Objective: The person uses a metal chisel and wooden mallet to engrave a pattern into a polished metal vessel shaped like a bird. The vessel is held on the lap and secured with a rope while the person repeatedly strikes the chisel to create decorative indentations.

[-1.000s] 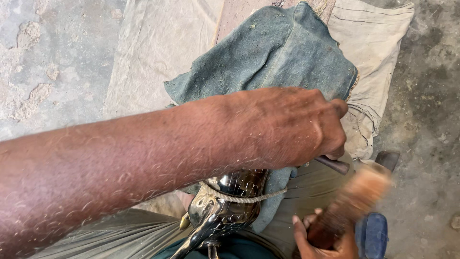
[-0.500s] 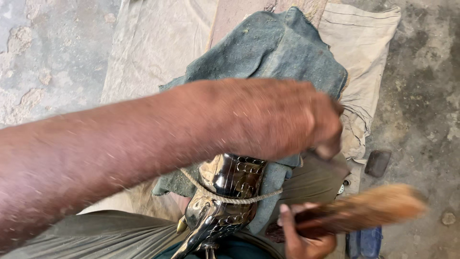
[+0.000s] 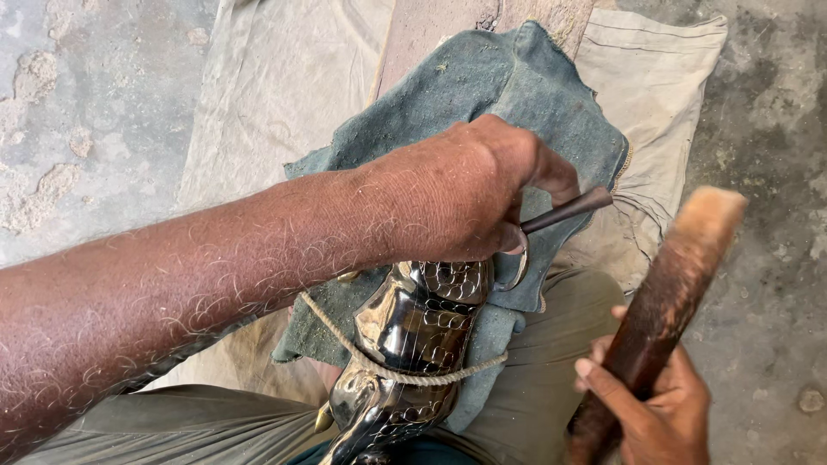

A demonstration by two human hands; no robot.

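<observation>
Left hand point(image 3: 465, 194) reaches across the frame from the left, fingers curled tight around a thin dark metal punch point(image 3: 564, 212) whose free end sticks out to the right past the knuckles; the working tip is hidden under the hand, so contact point can't be told. Right hand point(image 3: 646, 405) sits at lower right, fingers wrapped shut around the lower part of a dark brown wooden mallet point(image 3: 668, 293), which angles up and right, its pale worn end topmost, well apart from the punch. The shiny dark metal piece point(image 3: 413, 344), embossed with a scale-like pattern, lies on the person's lap just below the left hand, running from centre down to the bottom edge. A thin rope point(image 3: 388, 366) loops across its middle. Under it a grey-green cloth point(image 3: 491, 86) is spread over a wooden board point(image 3: 439, 21), with pale sacking point(image 3: 284, 95) beneath on the concrete floor point(image 3: 77, 112). Olive trousers point(image 3: 534, 387) show at the bottom.
</observation>
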